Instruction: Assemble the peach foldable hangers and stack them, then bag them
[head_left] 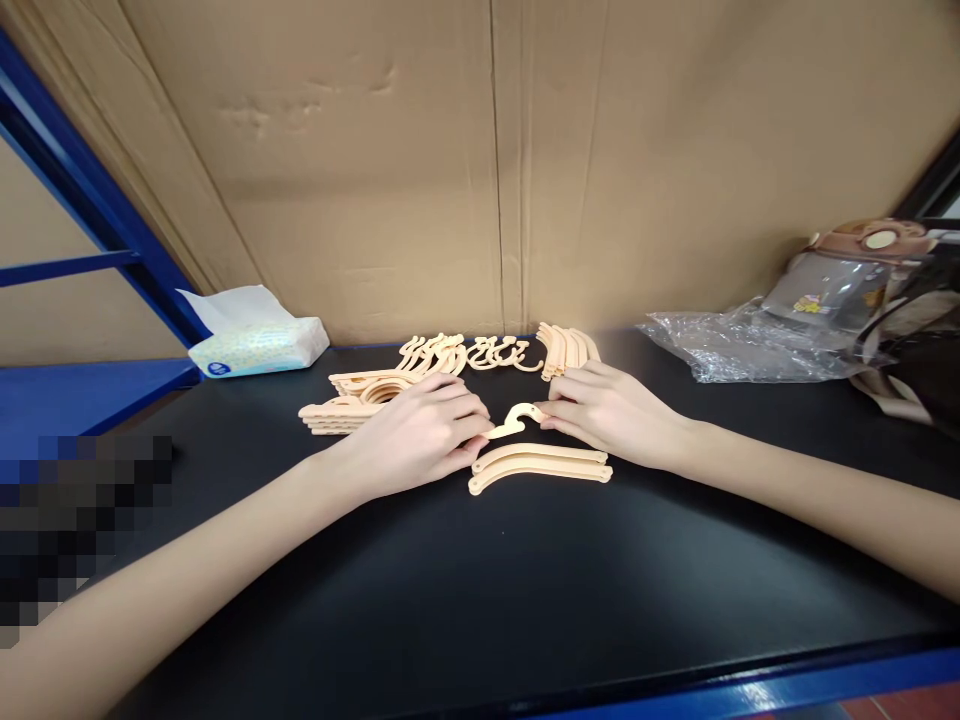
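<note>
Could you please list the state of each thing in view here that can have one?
Left hand: pinching the hook piece.
Right hand: fingertips on the hook piece.
Hook piece: held between both hands, just above the table.
Curved arms: lying flat, paired.
Tissue pack: open, tissue sticking out.
Plastic bag: crumpled, lying flat.

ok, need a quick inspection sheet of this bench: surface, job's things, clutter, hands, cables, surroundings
Surface: black tabletop, blue front edge.
Job's things: peach hook piece pinched between both hands; curved arm pieces lying just in front; stacked arms at left, row of hooks and another arm bundle behind.
Clutter: tissue pack at left, clear plastic bag and brown-lidded container at right.
Hands: left hand and right hand both on the hook piece.
Cables: nothing seen.
Surroundings: cardboard backing, blue shelf frame.
</note>
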